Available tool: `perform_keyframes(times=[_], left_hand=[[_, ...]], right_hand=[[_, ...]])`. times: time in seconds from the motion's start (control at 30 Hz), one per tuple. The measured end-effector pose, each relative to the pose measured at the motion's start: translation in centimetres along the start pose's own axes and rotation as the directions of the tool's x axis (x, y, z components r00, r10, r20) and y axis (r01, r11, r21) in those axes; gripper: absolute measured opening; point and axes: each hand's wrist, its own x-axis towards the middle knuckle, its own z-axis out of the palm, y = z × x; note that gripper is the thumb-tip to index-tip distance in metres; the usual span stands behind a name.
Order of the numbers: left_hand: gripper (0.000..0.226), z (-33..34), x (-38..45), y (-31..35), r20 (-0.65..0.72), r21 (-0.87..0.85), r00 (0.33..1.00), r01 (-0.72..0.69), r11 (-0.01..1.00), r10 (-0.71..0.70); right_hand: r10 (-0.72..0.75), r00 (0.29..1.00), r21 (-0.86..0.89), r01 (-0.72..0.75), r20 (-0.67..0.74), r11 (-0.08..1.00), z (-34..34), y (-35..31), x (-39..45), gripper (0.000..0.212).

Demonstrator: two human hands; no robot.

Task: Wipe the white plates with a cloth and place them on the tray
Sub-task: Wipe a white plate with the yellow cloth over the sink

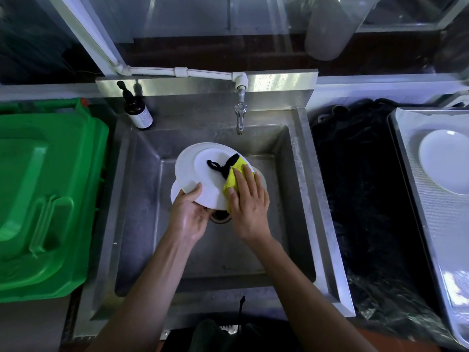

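While I hold a white plate (200,174) tilted over the steel sink (299,199), my left hand (189,215) grips its near rim, thumb on top and fingers curled beneath. My right hand (247,201) presses a yellow cloth (234,182) with black ties flat against the plate's right side, fingers straight. A second white plate (175,196) lies under it in the basin, mostly hidden. Far right, the metal tray (431,237) already carries one plate (446,161), cut off by the frame edge. The held plate may be wet, so it could slip from my one-handed grip and chip the plate below. I cannot tell whether the tap (239,115) drips.
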Motion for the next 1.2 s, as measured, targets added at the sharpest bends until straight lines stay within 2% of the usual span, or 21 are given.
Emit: perform_keyframes(times=[0.1, 0.2, 0.4, 0.5, 0.7, 0.93, 1.13, 1.2], left_hand=[[0.050, -0.7, -0.2, 0.0, 0.022, -0.008, 1.000, 0.022, 1.000, -0.021], [0.053, -1.5, -0.5, 0.2, 0.064, 0.019, 0.997, 0.046, 0.999, -0.047], [0.049, -3.1, -0.8, 0.8, 0.177, 0.124, 0.981, 0.059, 0.991, -0.081], [0.048, -3.5, -0.7, 1.4, 0.219, 0.184, 0.970, 0.063, 0.981, -0.104], [0.029, -3.4, -0.3, 2.5, 0.242, 0.332, 0.963, 0.029, 0.943, -0.115], [0.034, -4.5, 0.0, 4.0, 0.277, 0.420, 0.951, 0.008, 0.908, -0.137], [0.055, -4.5, -0.1, 5.1, 0.312, 0.492, 0.933, 0.004, 0.871, -0.181], [0.054, -4.4, -0.2, 5.3, 0.317, 0.522, 0.927, 0.006, 0.853, -0.200]], right_hand=[[0.050, 0.998, 0.067, -0.053, 0.043, 0.996, -0.6, 0.9, 0.7, 0.051], [0.068, 0.997, 0.120, -0.070, 0.024, 0.990, -1.6, 1.3, 1.5, 0.052], [0.085, 0.995, 0.183, -0.092, 0.046, 0.979, -3.7, 1.7, 3.9, 0.053], [0.040, 0.998, 0.221, -0.048, 0.042, 0.974, -5.0, 1.6, 5.3, 0.049], [-0.005, 0.998, 0.205, -0.008, 0.065, 0.979, -6.1, 0.8, 6.5, 0.049], [-0.131, 0.989, 0.172, 0.119, 0.064, 0.978, -6.9, -0.6, 7.2, 0.047], [-0.174, 0.977, 0.154, 0.154, 0.124, 0.976, -7.3, -1.9, 7.9, 0.050], [-0.162, 0.974, 0.143, 0.140, 0.155, 0.980, -7.6, -2.5, 8.3, 0.050]])
